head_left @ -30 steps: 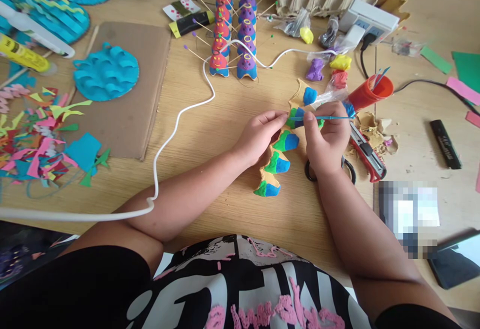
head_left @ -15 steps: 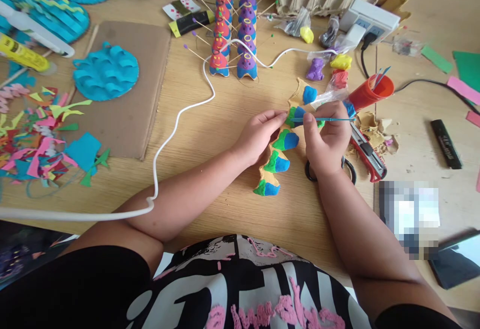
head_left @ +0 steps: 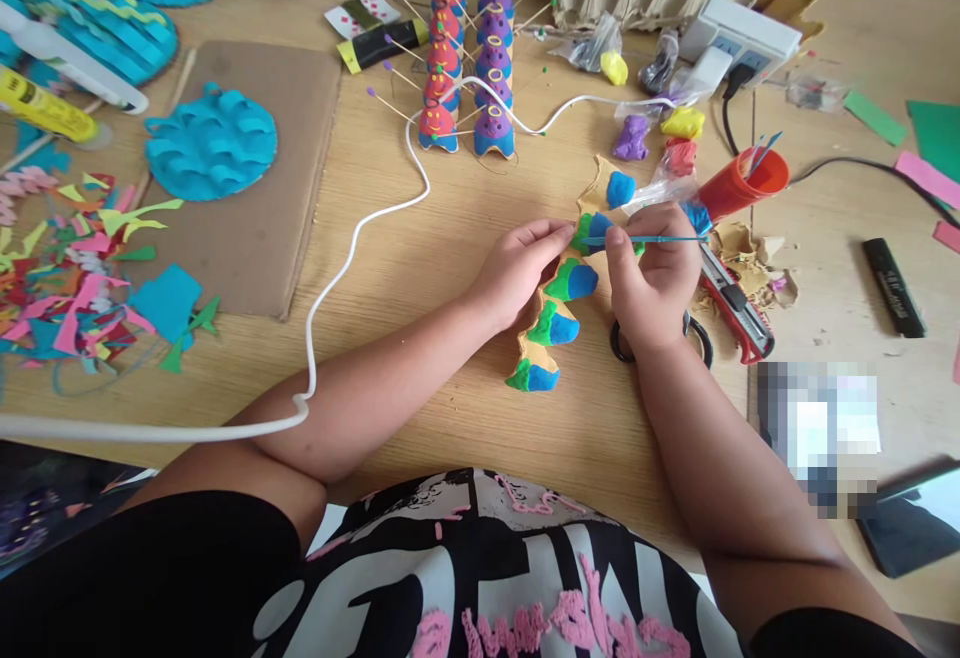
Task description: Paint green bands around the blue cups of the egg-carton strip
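Note:
A strip of egg carton cups [head_left: 536, 331] lies at a slant over the table, its cups covered in blue and green clay. The far cup has blue clay but no green that I can see. My left hand [head_left: 525, 263] pinches the strip's left edge near the second cup from the far end. In my right hand [head_left: 658, 273] is a thin blue modelling tool [head_left: 667, 239], held like a pen, its tip against the green and blue clay of that cup. Black-handled scissors [head_left: 699, 340] lie partly hidden under my right hand. A bit of green clay [head_left: 639, 248] shows beside my right thumb.
Two rows of finished-looking red [head_left: 438, 123] and purple cups [head_left: 493, 128] with sticks stand at the back. A white cable [head_left: 360, 238] crosses the table and my left forearm. A utility knife [head_left: 739, 308], an orange cup [head_left: 739, 183] and a power strip [head_left: 739, 43] are at right; paper scraps [head_left: 75, 288] at left.

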